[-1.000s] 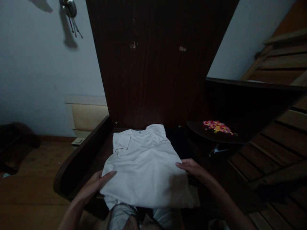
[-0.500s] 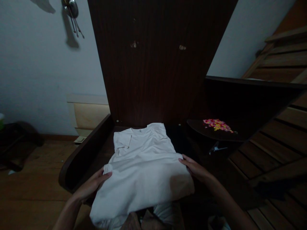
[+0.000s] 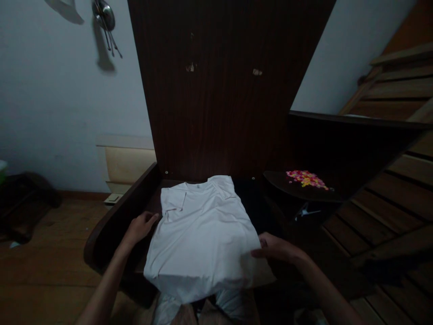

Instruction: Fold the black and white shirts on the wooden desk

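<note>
A white T-shirt (image 3: 203, 234) lies flat on a dark wooden seat, collar away from me. Its sleeves are folded inward, and the lower hem hangs over the front edge towards my lap. My left hand (image 3: 141, 228) is beside the shirt's left edge, fingers loosely bent and apart, holding nothing. At the right edge, my right hand (image 3: 279, 249) has its thumb over the cloth and its fingers curled by the side, gripping the shirt's edge.
A raised dark side panel (image 3: 118, 216) borders the seat on the left. A tall dark board (image 3: 219, 104) stands behind. On the right, a small rounded shelf (image 3: 280, 183) carries colourful small pieces (image 3: 307, 179). Wooden slats (image 3: 382, 221) are farther right.
The shirt's lower part, held raised by both hands before, now lies down flatter. My left hand has let go and moved up along the edge; my right hand has moved slightly lower.
</note>
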Motion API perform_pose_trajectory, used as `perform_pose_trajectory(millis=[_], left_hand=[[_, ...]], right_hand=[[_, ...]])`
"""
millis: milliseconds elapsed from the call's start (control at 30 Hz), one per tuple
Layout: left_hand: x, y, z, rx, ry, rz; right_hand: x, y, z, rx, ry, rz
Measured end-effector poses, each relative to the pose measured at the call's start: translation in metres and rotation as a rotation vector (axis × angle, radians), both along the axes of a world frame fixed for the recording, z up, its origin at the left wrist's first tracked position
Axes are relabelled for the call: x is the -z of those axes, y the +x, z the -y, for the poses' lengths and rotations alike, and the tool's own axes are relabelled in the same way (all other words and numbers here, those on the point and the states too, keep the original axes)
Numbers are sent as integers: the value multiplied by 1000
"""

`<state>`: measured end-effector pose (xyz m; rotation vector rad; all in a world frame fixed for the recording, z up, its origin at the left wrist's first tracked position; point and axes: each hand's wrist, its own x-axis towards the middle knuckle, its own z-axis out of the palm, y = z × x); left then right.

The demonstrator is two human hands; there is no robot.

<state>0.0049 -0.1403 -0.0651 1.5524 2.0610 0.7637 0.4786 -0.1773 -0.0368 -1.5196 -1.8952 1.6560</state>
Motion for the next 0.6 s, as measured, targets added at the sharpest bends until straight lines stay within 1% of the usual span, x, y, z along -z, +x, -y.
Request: perform_pose_trajectory(millis=[67, 200, 233, 267, 333, 400, 467, 533, 600], left_hand=[[0, 6, -22, 2, 10, -141], [3, 19, -56, 40, 0, -356], [4, 21, -63, 35, 4, -393], [6, 23, -68, 23, 9, -418], [10, 24, -77, -11, 22, -426], [13, 22, -85, -50, 47, -356], [15, 18, -94, -113, 80, -157], [16, 15, -106, -182, 104, 70], [16, 13, -118, -236, 120, 216]], right_hand=[[2, 2, 7, 9, 8, 13], [8, 5, 20, 127, -140, -232], [10, 6, 23, 153, -163, -237], [12, 7, 24, 169, -170, -199], [15, 8, 25, 145, -158, -54], [15, 8, 23, 66, -157, 91], [10, 6, 15, 9, -146, 163], [0, 2, -1, 41, -65, 153], [-11, -5, -28, 122, 80, 74]])
